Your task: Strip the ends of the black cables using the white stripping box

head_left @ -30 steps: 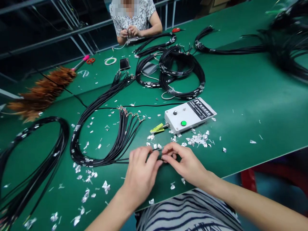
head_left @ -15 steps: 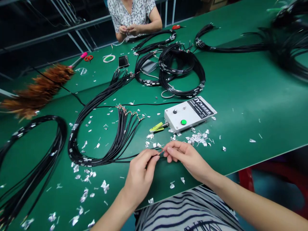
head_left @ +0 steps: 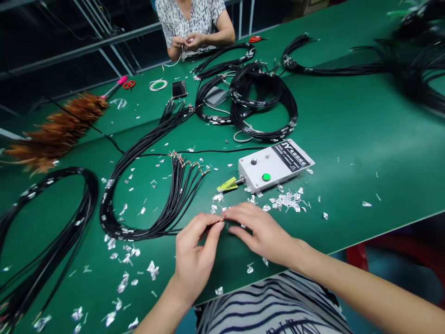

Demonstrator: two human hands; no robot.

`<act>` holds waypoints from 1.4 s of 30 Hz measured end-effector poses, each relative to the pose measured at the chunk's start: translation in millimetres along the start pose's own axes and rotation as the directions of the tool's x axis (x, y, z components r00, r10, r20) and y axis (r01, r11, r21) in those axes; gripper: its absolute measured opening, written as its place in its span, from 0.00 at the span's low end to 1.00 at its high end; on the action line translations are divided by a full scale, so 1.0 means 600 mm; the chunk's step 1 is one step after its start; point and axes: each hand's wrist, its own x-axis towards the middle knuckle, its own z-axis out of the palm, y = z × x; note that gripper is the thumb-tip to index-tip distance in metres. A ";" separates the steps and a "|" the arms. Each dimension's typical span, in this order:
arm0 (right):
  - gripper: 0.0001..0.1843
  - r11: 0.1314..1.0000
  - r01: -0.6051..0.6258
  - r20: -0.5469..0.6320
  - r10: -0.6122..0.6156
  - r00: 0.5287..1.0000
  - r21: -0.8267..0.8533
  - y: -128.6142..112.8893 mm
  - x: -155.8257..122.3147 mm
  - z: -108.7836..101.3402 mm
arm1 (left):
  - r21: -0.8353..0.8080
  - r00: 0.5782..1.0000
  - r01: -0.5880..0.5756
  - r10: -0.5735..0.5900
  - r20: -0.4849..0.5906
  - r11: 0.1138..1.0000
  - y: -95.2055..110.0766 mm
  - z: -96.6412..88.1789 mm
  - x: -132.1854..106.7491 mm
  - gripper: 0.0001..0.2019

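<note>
The stripped end of a black cable, with thin reddish wires showing, is pinched between the thumb and forefinger of my left hand. My right hand is just to its right, thumb and fingers apart, its fingertips close to the wire tips. Whether they touch the wires I cannot tell. Left of my hands curves a bundle of black cables with bared copper ends. Beyond my hands stands a white box with a green button, a knob and a yellow-green clip on its shaft.
Scraps of foil litter the green table. More coiled cables lie farther back, and another coil is at the left. A brown feather duster, a phone and a seated co-worker are beyond.
My right fingers have let go of the wire tips and spread apart. Both hands have shifted slightly left, with the cable end still in my left hand.
</note>
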 end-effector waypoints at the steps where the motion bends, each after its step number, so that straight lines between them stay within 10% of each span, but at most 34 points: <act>1: 0.14 0.999 0.029 0.079 -0.028 0.996 -0.017 -0.006 -0.009 0.006 | 0.007 1.000 0.019 -0.019 0.006 1.000 0.000 0.000 0.002 0.06; 6: 0.12 0.992 0.110 0.382 -0.125 0.915 0.063 -0.043 -0.042 0.019 | 0.032 0.999 0.001 -0.002 0.037 0.999 -0.003 0.012 0.007 0.06; 10: 0.08 0.969 -0.098 0.213 0.049 0.976 0.226 -0.029 -0.019 -0.006 | 0.044 0.997 -0.078 0.077 0.031 0.996 -0.004 0.019 0.003 0.07; 14: 0.12 0.776 -0.315 0.063 0.338 0.939 0.547 -0.002 0.013 -0.032 | 0.089 0.987 -0.159 0.157 0.030 0.983 -0.005 0.021 0.001 0.08; 23: 0.16 0.390 -0.387 0.210 0.425 0.881 0.835 -0.003 0.014 -0.006 | 0.207 0.966 -0.254 0.256 0.017 0.945 -0.006 0.023 -0.003 0.09; 42: 0.13 0.321 -0.369 0.244 0.367 0.898 0.872 0.008 0.008 -0.003 | 0.157 0.964 -0.260 0.266 -0.020 0.953 -0.006 0.024 -0.012 0.09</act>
